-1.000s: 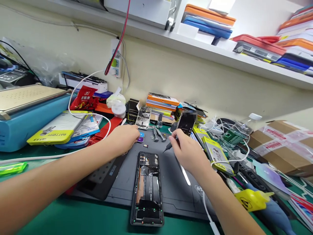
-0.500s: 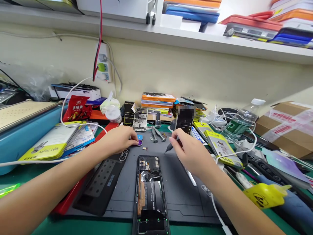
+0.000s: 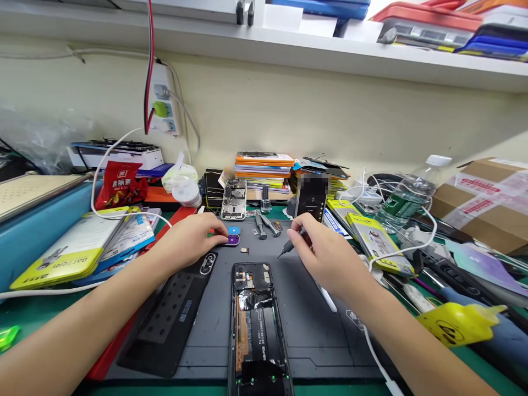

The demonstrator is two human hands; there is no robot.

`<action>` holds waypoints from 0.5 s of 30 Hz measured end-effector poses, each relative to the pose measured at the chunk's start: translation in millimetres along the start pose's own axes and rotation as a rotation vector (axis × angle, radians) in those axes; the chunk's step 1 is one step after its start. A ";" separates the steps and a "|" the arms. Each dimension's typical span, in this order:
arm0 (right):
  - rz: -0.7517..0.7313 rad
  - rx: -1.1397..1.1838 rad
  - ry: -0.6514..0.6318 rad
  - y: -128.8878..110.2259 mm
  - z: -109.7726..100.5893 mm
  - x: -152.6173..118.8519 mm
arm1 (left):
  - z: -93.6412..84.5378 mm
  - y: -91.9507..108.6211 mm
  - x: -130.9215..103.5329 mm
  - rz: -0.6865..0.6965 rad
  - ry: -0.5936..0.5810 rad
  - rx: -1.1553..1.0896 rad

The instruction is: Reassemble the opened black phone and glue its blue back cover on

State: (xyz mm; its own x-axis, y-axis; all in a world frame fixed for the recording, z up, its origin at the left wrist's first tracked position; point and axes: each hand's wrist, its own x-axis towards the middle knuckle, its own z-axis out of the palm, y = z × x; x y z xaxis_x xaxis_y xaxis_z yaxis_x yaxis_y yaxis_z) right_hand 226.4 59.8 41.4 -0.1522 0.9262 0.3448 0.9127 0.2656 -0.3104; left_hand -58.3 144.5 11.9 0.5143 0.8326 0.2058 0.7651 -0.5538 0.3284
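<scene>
Currently: one opened phone on the mat, two hands at work

By my count there is one opened phone (image 3: 256, 324), lying on the grey mat (image 3: 210, 335); its near end crosses the mat's edge and runs out of my sight. One black back cover (image 3: 169, 319) lies apart, to its left. Beyond the phone are one small card-like piece (image 3: 245, 250), one blue-and-purple box (image 3: 233, 236) and two small grey tools (image 3: 259, 226).

Condition of the phone: long, black-framed, insides exposed. Pale patches mark its far end, with crumpled shiny black film below. A copper-coloured strip runs down the left side beside a dark panel with pale print. Green dots cross the near part.

The right hand (image 3: 325, 256) has its thumb and fingers closed round one dark screwdriver (image 3: 289, 247), tip down just beside the phone's far right corner. The left hand (image 3: 202, 234) is at the box, fingertips nearly together; whether they grip it, I cannot tell.
</scene>
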 end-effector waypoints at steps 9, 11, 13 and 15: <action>0.022 0.024 0.003 -2.6 1.7 -1.8 | 6.6 8.7 -3.1 0.150 -0.022 0.158; 0.036 0.039 -0.006 -3.2 1.3 -3.5 | 8.8 9.5 -4.7 0.185 0.007 0.183; 0.043 0.067 -0.006 -3.5 0.8 -5.7 | 8.8 10.5 -6.5 0.220 0.055 0.193; 0.060 0.113 -0.014 -3.1 0.4 -7.8 | 5.4 12.3 -8.6 0.246 0.120 0.185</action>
State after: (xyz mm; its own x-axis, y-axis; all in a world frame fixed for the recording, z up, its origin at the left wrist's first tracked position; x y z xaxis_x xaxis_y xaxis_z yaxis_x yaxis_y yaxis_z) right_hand 224.5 51.9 39.3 -0.1045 0.9450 0.3100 0.8719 0.2370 -0.4284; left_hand -51.2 130.5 9.2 0.6516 0.6626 0.3693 0.6865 -0.7222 0.0844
